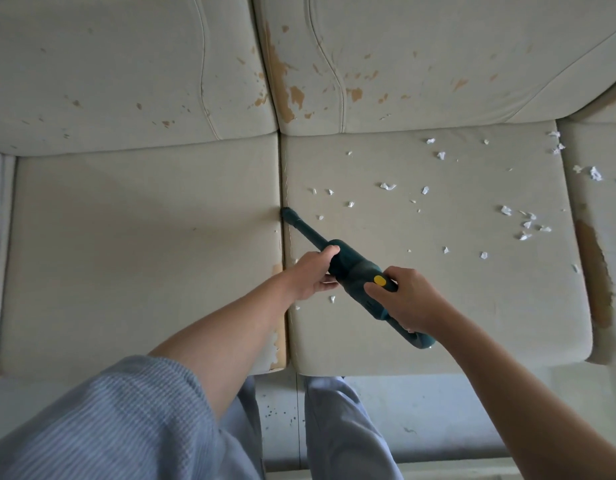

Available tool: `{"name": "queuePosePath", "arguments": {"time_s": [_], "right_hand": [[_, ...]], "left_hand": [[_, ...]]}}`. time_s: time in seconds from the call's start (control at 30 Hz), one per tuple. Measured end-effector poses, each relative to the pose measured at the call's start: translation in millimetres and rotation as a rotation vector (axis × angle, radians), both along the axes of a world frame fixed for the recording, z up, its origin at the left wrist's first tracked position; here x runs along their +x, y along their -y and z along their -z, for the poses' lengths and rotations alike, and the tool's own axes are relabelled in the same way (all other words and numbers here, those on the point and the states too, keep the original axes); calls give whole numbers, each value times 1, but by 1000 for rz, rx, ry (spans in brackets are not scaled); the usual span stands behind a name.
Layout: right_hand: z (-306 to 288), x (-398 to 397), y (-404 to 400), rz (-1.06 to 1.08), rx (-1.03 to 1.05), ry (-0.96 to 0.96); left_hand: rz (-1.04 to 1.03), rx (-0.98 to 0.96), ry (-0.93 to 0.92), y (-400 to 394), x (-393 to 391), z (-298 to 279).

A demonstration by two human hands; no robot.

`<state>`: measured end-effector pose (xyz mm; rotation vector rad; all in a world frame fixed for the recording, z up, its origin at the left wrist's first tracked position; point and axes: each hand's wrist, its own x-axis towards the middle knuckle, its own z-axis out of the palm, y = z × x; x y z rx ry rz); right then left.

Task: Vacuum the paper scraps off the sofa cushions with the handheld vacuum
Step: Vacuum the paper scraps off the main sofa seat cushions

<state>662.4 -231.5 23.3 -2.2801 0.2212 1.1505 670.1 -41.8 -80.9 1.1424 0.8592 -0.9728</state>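
A dark teal handheld vacuum [356,268] with a yellow button lies across both my hands. My left hand [311,275] grips its front body and my right hand [408,297] holds the rear handle, thumb beside the button. Its narrow black nozzle [288,213] touches the seam between the left seat cushion [143,254] and the middle seat cushion [438,306]. White paper scraps [387,186] lie scattered over the middle cushion, mostly on its right half, with several more on the right cushion [607,216]. The left cushion shows almost no scraps.
The beige sofa's back cushions [403,64] are worn, with brown patches where the covering has peeled. Peeled strips also run along the cushion edges. My legs in pale striped trousers [334,427] stand against the sofa's front on a grey floor.
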Motion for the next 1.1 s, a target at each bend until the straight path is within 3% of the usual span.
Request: {"name": "queuePosePath", "arguments": {"time_s": [0.23,0.43,1.1], "right_hand": [[-10,-5,27,25,-10,-18],[-1,-9,32,156,30,65],[0,0,8,-100,56,-71]], "left_hand": [[10,7,-35,27,-10,-3],[24,15,64,35,20,-3],[-89,79,-114,1,-22,-5]]}}
